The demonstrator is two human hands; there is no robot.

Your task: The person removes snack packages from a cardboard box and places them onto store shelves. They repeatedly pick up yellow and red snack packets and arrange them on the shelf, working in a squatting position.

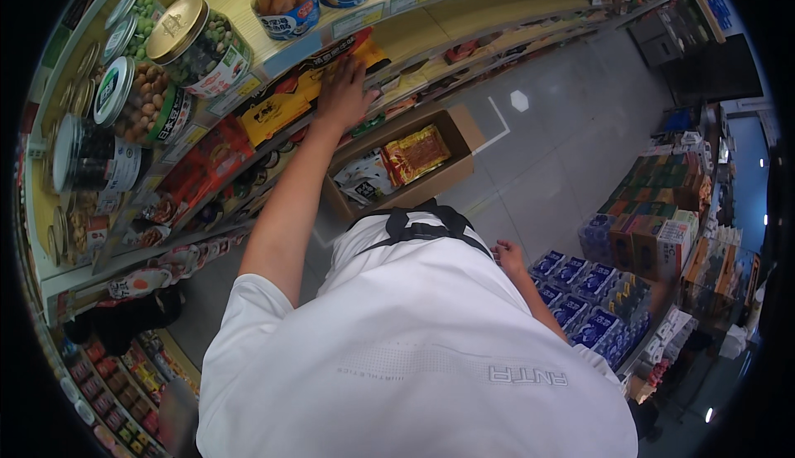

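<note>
My left hand point(340, 94) reaches to a lower shelf and lies over yellow and black snack packets point(279, 110), its thumb apart. Whether it grips a packet or only rests on one cannot be seen. My right hand point(510, 257) hangs by my right hip, fingers loosely bent, with nothing visible in it. On the floor before me is a cardboard box point(463, 129) with its top open. Inside it lie a red and gold snack packet point(417, 153) and silver-white packets point(364, 178).
Lidded jars of nuts point(146, 101) and blue-labelled sausage jars point(282, 1) stand on the shelf above my left hand. Red packets point(208, 160) sit left of the yellow ones. Shrink-wrapped blue drink packs point(590, 296) and stacked cartons point(652, 234) stand on my right, across the tiled floor point(553, 116).
</note>
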